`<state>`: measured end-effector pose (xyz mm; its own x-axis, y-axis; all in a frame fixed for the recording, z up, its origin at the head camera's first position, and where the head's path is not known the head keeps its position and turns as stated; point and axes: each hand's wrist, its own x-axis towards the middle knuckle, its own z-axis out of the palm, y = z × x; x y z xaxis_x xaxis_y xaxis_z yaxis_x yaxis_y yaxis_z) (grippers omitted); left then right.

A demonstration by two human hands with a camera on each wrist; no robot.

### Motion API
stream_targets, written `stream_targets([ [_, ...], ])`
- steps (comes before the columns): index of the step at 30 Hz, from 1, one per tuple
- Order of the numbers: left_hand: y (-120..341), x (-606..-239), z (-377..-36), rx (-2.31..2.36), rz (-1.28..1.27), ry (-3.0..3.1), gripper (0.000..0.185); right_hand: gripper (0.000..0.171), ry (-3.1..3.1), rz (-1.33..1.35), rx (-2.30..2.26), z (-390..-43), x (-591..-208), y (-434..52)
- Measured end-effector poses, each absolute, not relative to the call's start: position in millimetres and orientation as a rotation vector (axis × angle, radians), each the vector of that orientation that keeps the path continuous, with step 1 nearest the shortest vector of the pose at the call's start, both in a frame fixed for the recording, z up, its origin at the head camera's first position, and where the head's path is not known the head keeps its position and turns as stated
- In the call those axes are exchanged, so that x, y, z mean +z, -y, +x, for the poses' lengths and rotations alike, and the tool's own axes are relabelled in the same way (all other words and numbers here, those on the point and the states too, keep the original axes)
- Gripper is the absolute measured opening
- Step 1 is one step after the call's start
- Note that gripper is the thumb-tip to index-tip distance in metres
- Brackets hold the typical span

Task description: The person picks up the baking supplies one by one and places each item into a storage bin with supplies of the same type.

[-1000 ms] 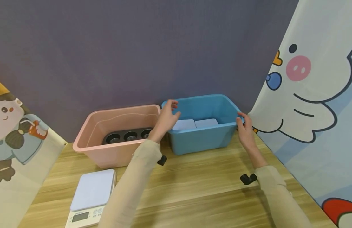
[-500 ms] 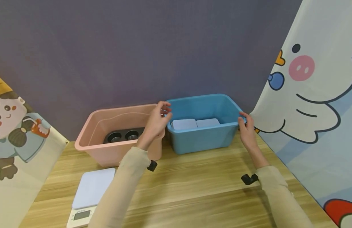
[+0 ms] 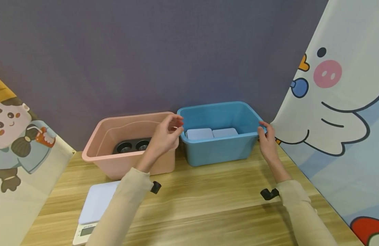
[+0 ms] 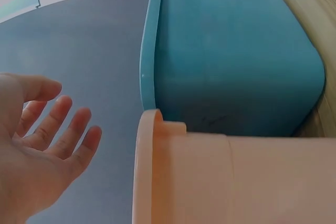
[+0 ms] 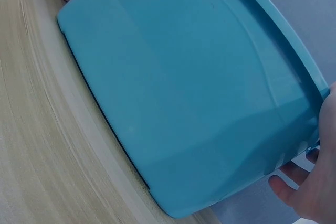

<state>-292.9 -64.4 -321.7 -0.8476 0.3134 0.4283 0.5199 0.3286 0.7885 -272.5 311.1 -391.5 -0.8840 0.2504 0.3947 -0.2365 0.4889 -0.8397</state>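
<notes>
A blue plastic bin (image 3: 217, 152) stands on the wooden table (image 3: 208, 205) against the wall, with two pale lilac flat pieces (image 3: 199, 134) lying inside. My right hand (image 3: 264, 131) grips the bin's right rim, its fingers curled under the lip (image 5: 294, 182). A pink bin (image 3: 115, 164) stands touching the blue bin's left side and holds a dark muffin tray (image 3: 131, 146). My left hand (image 3: 172, 126) hovers over the pink bin's right end, just left of the blue rim. In the left wrist view this hand (image 4: 47, 145) has relaxed, spread fingers and holds nothing.
A white kitchen scale (image 3: 95, 212) lies at the front left of the table. Cartoon banners lean in at the left (image 3: 17, 153) and right (image 3: 337, 119) edges. A purple wall (image 3: 146, 51) closes the back, right behind both bins.
My left hand has let go of the blue bin's left rim and drawn back left over the pink bin's end. My right hand has stayed on the right rim.
</notes>
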Motion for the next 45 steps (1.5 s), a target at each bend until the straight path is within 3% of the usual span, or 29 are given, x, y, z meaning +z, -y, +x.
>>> stream_targets([
  [45,167.8,-348.7,-239.8,-1.62,-0.638,2.273,0.026,0.052,2.285,-0.012,1.383,-270.9,-392.1,-309.7],
])
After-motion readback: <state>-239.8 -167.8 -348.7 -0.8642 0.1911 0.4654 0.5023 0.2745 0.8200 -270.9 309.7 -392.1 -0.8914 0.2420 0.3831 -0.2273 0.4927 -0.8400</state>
